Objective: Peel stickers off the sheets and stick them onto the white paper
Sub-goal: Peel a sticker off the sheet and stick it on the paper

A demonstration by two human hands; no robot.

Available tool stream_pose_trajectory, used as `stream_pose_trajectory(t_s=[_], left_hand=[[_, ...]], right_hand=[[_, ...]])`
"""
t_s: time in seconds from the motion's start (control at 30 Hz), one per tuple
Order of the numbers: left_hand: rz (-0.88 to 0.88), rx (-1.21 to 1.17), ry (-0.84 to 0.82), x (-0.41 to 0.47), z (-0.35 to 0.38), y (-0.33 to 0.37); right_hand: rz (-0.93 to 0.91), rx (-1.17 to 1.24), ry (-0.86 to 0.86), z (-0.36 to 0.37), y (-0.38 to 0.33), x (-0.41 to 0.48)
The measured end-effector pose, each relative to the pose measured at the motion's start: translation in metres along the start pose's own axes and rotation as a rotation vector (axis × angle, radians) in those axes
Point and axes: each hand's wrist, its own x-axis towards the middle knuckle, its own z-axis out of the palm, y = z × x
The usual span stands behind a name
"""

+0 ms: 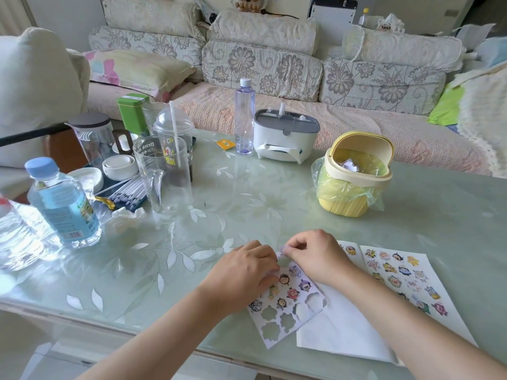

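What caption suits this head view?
Both hands, left and right, peel a sticker off the sheet beside white paper.

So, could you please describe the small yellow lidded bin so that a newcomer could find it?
On the pale green glass table, look right of the white tissue box. The small yellow bin stands there alone, lined with a yellow-green plastic bag, its lid tipped open.

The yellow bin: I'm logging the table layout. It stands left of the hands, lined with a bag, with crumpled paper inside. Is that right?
One thing is wrong: the side. In the head view the yellow bin stands to the right of and beyond the left hand and the right hand, not left. The rest holds: it is lined with a bag and has crumpled paper inside.
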Motion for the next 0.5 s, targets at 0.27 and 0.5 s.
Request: stream_pose_trajectory(t_s=[0.27,0.5], left_hand=[[-0.01,0.045,0.019,-0.0013,0.0007,0.0006],[-0.028,0.055,-0.013,0.0004,0.0011,-0.0018]], right_hand=[[0.055,0.082,-0.028,-0.0023,0.0007,0.0051],[0.151,0.209,-0.013,-0.0016,0.0027,0.006]])
